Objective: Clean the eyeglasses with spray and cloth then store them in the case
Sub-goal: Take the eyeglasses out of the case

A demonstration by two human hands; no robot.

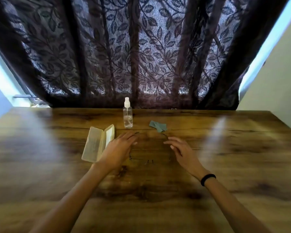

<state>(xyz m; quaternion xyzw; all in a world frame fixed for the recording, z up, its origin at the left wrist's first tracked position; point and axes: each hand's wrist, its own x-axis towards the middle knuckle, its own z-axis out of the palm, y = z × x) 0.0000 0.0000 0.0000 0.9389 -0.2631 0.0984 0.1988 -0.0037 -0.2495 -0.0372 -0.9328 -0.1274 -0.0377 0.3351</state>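
Thin-framed eyeglasses (149, 161) lie on the wooden table (225, 165) between my hands, faint and hard to make out, temples pointing away from me. My left hand (119, 148) hovers over the left side of the glasses, fingers spread and empty. My right hand (181, 151) hangs over the right side, fingers apart and empty. A clear spray bottle (128, 115) with a white nozzle stands upright behind the glasses. A small grey-green cloth (158, 126) lies crumpled to the bottle's right. A beige glasses case (98, 142) lies open just left of my left hand.
A dark leaf-patterned curtain (141, 56) hangs behind the table's far edge. A pale wall (275, 81) rises at the right. A black band (207, 179) is on my right wrist.
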